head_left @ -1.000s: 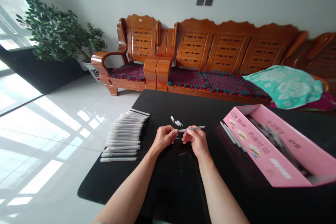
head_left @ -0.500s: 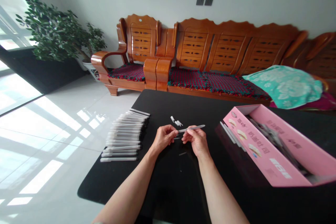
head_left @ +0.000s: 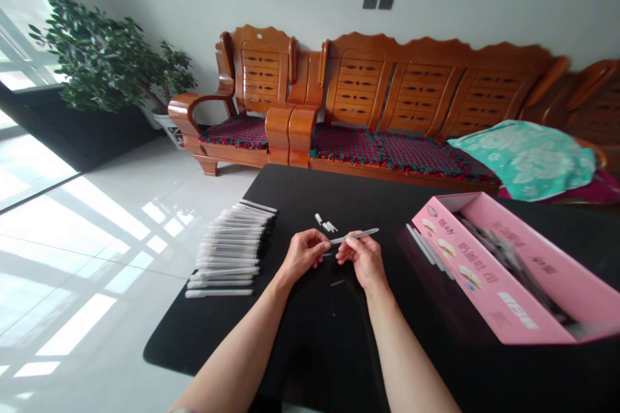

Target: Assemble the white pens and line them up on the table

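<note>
My right hand (head_left: 364, 259) pinches a slim whitish pen (head_left: 356, 236) between thumb and fingers, its pointed end aimed right and slightly up. At the pen's rear end, the thumb and fingers of my left hand (head_left: 305, 254) are pressed together; any small part between them is hidden. Just beyond my hands lie several small white pieces, perhaps pen caps (head_left: 329, 226), on the glossy black table (head_left: 314, 335). To the left, a long row of white capped pens (head_left: 230, 248) lies side by side.
An open pink cardboard box (head_left: 484, 271) with dark and greyish contents stands at the right. A few white sticks (head_left: 426, 248) lie along its left side. Behind the table is a wooden sofa (head_left: 358, 77) with a turquoise cloth (head_left: 527, 158). A potted plant (head_left: 111, 64) stands at the left.
The pen and my hands have shifted very slightly to the right. My grip looks the same, and the other things have stayed in place.
</note>
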`<state>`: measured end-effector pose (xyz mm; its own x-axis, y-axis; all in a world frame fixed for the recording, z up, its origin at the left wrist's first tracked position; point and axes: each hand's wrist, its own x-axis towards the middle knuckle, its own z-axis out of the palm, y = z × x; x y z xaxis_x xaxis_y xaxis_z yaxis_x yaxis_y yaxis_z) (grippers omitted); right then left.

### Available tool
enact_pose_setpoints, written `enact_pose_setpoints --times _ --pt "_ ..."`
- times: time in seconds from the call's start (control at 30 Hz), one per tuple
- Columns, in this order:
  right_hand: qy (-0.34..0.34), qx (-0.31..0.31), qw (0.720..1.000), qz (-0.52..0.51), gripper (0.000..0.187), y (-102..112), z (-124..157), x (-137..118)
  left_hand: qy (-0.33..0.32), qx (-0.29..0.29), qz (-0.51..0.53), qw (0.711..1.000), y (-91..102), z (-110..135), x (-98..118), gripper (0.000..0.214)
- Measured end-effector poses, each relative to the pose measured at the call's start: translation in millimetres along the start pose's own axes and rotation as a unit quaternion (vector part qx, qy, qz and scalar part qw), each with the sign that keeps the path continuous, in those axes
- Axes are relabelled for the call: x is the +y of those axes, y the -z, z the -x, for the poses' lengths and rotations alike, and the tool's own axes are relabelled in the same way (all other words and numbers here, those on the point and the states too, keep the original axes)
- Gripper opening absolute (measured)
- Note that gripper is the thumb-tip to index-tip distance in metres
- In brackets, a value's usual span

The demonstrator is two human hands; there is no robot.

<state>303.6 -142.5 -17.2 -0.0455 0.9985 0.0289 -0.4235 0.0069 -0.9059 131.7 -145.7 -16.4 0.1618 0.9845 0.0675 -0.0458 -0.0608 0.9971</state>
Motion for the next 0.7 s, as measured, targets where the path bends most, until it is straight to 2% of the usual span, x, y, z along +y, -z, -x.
enact_pose_setpoints --times 0.13,0.27,0.37,0.47,0.57,0.7 --pt "-0.002 0.003 1.0 0.003 0.018 -0.2 -0.2 -0.1 -0.018 0.033 0.041 0.998 -1.3 -0.6 2.2 0.048" --pt "0.0 0.003 1.0 0.001 0.019 0.1 -0.8 0.5 0.02 0.004 -0.015 1.0 1.2 0.3 -1.3 0.05" --pt "0.0 0.004 1.0 -0.002 0.021 0.4 -0.8 0.8 0.024 -0.013 -0.037 0.999 1.7 -0.1 -3.3 0.046" --pt "-0.001 0.005 1.0 0.001 0.021 0.2 -0.5 0.8 0.008 0.008 0.001 1.0 0.5 -1.2 -2.4 0.041" --pt "-0.003 0.008 1.0 0.003 0.02 0.0 -0.3 0.7 -0.011 0.034 0.03 0.999 0.1 -1.6 -1.9 0.047" --pt "-0.004 0.006 1.0 0.004 0.02 0.2 -0.3 0.8 0.01 0.002 -0.026 1.0 1.7 -0.7 -4.5 0.047"
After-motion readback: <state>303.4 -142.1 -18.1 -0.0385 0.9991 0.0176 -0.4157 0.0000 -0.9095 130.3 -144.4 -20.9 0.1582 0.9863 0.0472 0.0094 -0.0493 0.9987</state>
